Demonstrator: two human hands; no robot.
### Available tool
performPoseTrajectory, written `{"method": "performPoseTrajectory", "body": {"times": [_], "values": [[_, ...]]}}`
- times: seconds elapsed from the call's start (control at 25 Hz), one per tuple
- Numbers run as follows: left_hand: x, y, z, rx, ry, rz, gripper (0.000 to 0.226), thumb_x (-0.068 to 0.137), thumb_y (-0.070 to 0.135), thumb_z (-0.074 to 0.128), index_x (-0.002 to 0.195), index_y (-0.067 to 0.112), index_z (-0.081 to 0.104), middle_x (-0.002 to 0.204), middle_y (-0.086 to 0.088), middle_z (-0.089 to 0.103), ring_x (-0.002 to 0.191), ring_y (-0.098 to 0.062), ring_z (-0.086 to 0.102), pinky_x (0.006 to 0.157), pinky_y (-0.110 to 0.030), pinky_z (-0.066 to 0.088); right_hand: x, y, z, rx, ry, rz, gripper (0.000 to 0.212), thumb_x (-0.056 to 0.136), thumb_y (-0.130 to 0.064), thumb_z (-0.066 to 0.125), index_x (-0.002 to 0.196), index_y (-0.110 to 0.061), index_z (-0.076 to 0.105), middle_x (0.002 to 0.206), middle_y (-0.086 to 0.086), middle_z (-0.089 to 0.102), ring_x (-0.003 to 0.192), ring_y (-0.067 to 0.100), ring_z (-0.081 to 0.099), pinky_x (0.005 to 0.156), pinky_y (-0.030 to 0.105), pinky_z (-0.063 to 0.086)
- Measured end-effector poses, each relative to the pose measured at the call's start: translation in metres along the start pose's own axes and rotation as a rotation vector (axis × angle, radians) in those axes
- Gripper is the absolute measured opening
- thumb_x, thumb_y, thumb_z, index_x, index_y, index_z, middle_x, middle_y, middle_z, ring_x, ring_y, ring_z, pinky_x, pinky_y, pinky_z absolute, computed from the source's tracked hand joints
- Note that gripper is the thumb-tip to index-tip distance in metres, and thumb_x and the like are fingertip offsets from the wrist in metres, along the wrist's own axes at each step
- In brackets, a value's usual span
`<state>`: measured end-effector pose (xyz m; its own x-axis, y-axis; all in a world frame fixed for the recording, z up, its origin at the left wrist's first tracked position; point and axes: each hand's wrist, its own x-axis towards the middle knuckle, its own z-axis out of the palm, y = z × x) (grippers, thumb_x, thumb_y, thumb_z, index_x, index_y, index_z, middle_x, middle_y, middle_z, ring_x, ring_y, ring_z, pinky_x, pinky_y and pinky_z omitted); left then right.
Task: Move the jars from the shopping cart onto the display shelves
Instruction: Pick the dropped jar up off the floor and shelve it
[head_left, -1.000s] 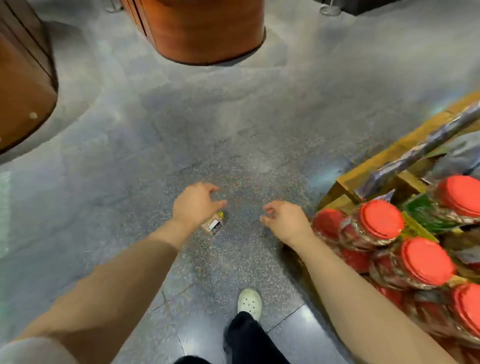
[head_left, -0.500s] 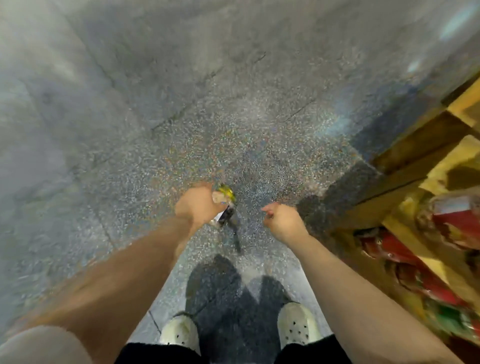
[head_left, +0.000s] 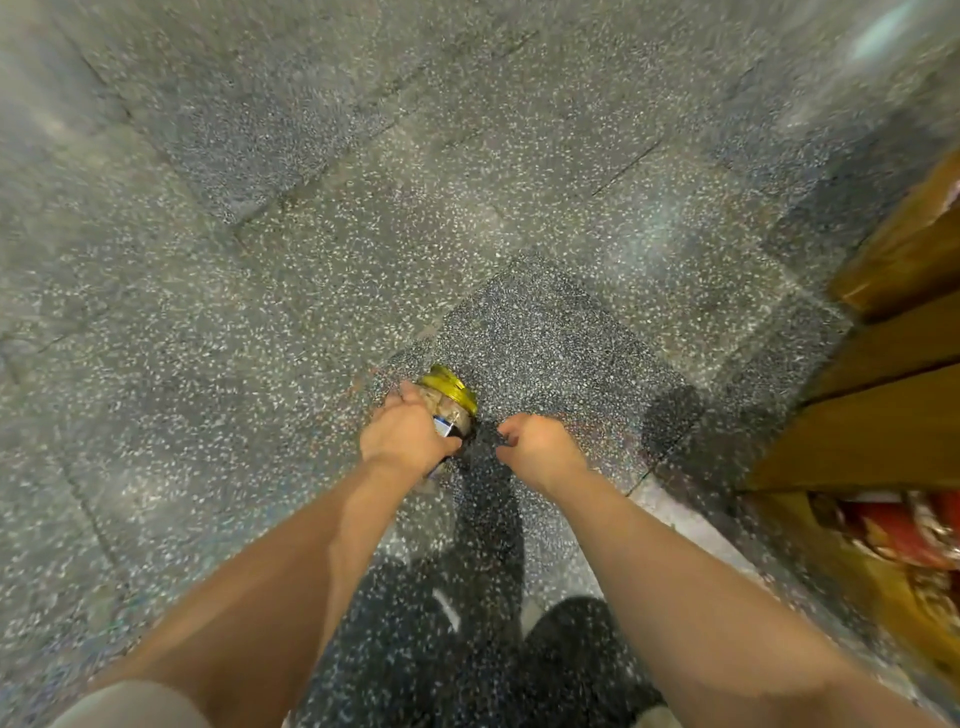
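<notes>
Speckled, polished stone floor (head_left: 467, 208) — glossy gold metal lid (head_left: 451, 385) on a clear jar (head_left: 451, 415) — varnished wood shelves (head_left: 883, 415).

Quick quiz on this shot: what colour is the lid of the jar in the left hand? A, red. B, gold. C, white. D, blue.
B: the left hand grips a jar whose lid shows shiny gold above the fingers, over the speckled floor.

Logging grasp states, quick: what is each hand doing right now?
Left hand: grips a gold-lidded jar.
Right hand: fingers curled, holds nothing.
</notes>
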<state>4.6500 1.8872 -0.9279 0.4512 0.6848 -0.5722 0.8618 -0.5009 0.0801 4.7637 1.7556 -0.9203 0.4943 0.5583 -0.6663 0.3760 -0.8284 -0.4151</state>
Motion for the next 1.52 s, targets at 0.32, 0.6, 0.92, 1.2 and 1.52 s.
{"method": "performPoseTrajectory", "body": {"times": [0.32, 0.6, 0.92, 1.2, 1.52], "values": [[-0.042, 0.002, -0.064, -0.082, 0.037, 0.032, 0.102, 0.066, 0.068, 0.076, 0.139, 0.011, 0.035, 0.119, -0.007, 0.056, 0.104, -0.024, 0.061, 0.075, -0.031, 0.046, -0.048, -0.028, -0.041, 0.008, 0.005, 0.01, 0.035, 0.093, -0.028, 0.063, 0.127, -0.023, 0.06, 0.113, 0.002, 0.068, 0.085, 0.016, 0.063, 0.077, 0.028, 0.054], [-0.207, 0.047, -0.272, -0.225, 0.017, 0.184, 0.102, 0.055, 0.08, 0.071, 0.135, 0.023, 0.042, 0.122, -0.001, 0.06, 0.1, -0.022, 0.06, 0.07, -0.029, 0.046, -0.247, -0.085, -0.2, 0.084, 0.024, 0.067, 0.03, 0.096, -0.032, 0.057, 0.124, -0.023, 0.061, 0.111, 0.004, 0.068, 0.081, 0.018, 0.06, 0.06, 0.022, 0.042], [-0.444, 0.141, -0.521, -0.522, -0.034, 0.541, 0.084, 0.047, 0.069, 0.081, 0.118, 0.029, 0.057, 0.101, 0.015, 0.071, 0.091, -0.011, 0.068, 0.086, -0.041, 0.056, -0.563, -0.124, -0.414, 0.553, 0.378, 0.09, 0.043, 0.092, -0.045, 0.062, 0.128, -0.022, 0.059, 0.115, -0.007, 0.064, 0.102, 0.011, 0.062, 0.079, 0.019, 0.053], [-0.621, 0.241, -0.597, -0.576, -0.208, 0.912, 0.083, 0.058, 0.045, 0.092, 0.13, 0.024, 0.057, 0.123, 0.006, 0.067, 0.107, -0.012, 0.064, 0.087, -0.034, 0.053, -0.768, -0.1, -0.478, 0.965, 0.721, -0.049, 0.05, 0.089, -0.033, 0.07, 0.134, -0.018, 0.054, 0.102, -0.004, 0.07, 0.079, 0.013, 0.067, 0.071, 0.042, 0.06], [-0.819, 0.365, -0.541, -0.618, -0.29, 1.169, 0.123, 0.032, 0.06, 0.09, 0.141, 0.022, 0.048, 0.131, 0.01, 0.058, 0.121, -0.016, 0.057, 0.101, -0.039, 0.049, -0.939, 0.032, -0.483, 1.236, 1.009, -0.029, 0.06, 0.085, -0.024, 0.073, 0.138, -0.013, 0.048, 0.128, 0.008, 0.059, 0.104, 0.02, 0.065, 0.069, 0.033, 0.059]]}}
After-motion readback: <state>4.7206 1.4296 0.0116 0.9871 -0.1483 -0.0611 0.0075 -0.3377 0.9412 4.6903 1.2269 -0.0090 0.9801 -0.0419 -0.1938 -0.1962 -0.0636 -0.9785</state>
